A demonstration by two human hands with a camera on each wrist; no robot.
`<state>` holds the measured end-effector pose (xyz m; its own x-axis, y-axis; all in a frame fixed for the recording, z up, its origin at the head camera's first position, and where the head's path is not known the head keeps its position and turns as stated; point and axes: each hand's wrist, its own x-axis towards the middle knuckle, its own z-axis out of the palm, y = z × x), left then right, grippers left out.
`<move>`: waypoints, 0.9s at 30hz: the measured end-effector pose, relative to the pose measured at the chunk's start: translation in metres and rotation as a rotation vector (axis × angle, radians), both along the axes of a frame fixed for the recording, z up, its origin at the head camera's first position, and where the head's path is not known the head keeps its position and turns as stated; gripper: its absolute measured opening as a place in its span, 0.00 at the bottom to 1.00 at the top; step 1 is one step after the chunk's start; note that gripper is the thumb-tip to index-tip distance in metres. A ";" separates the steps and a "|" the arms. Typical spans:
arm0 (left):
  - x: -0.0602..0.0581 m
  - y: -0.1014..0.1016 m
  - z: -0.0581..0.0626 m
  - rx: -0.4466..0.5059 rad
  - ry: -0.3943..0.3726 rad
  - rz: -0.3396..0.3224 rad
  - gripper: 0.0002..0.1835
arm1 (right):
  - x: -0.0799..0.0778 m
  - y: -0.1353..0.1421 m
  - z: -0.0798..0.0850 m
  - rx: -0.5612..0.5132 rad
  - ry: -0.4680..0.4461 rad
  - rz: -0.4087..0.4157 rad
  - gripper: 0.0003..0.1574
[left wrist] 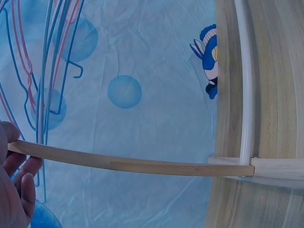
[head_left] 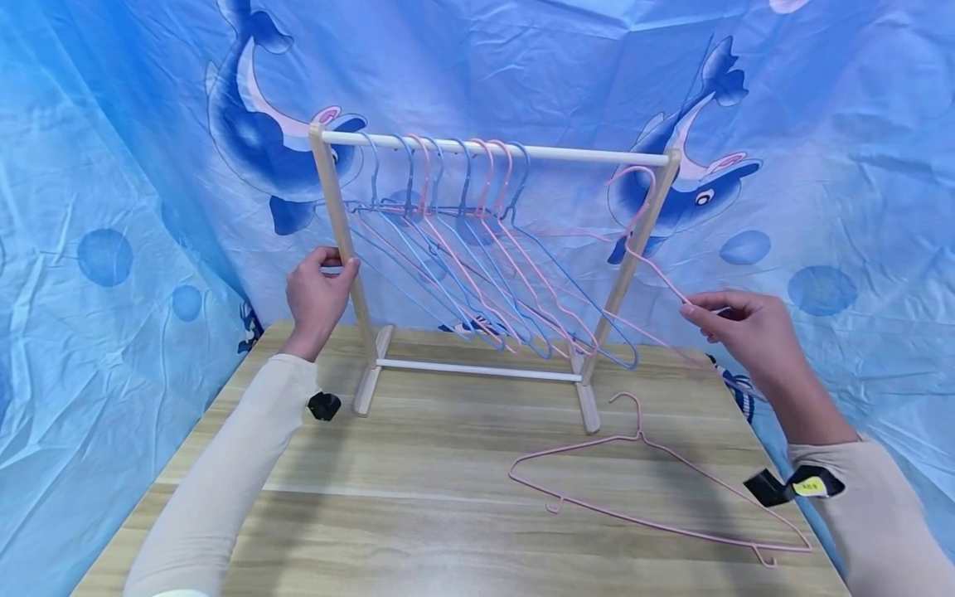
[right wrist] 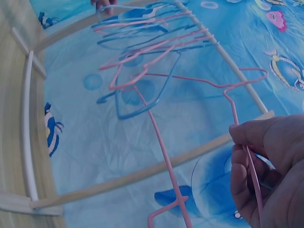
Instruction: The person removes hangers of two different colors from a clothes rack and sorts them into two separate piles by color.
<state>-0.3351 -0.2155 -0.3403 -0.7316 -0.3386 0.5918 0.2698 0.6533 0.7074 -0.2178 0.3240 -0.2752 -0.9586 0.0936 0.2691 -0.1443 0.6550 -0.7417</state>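
Note:
My left hand (head_left: 319,290) grips the left wooden post (head_left: 328,178) of a small clothes rack, thumb on its front. In the left wrist view, fingers curl round that post (left wrist: 137,165). Several blue and pink wire hangers hang from the white top rod (head_left: 589,155), bunched toward its left and middle. My right hand (head_left: 746,332) pinches a pink hanger (head_left: 664,276) by one shoulder, at the rack's right end. Its hook (right wrist: 251,71) overlaps the rod near the right post in the right wrist view. Another pink hanger (head_left: 640,435) lies flat on the table, hook pointing away.
The rack stands on wooden feet (head_left: 588,406) joined by a white lower bar (head_left: 477,371) at the back of the wood-grain table (head_left: 403,514). Behind hangs a blue sheet (head_left: 537,66) printed with dolphins. Dark devices sit at both sleeves.

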 end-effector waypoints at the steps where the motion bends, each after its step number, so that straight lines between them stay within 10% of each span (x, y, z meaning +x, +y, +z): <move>1: 0.000 0.000 0.000 0.000 0.001 -0.001 0.15 | 0.002 0.002 -0.002 0.008 0.014 0.006 0.31; 27: 0.000 0.000 0.000 -0.010 0.013 0.004 0.16 | 0.025 0.059 -0.073 0.075 0.184 0.054 0.16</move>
<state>-0.3353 -0.2153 -0.3404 -0.7227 -0.3356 0.6042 0.2760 0.6614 0.6974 -0.1931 0.3825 -0.3478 -0.8955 0.0165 0.4448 -0.3094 0.6952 -0.6488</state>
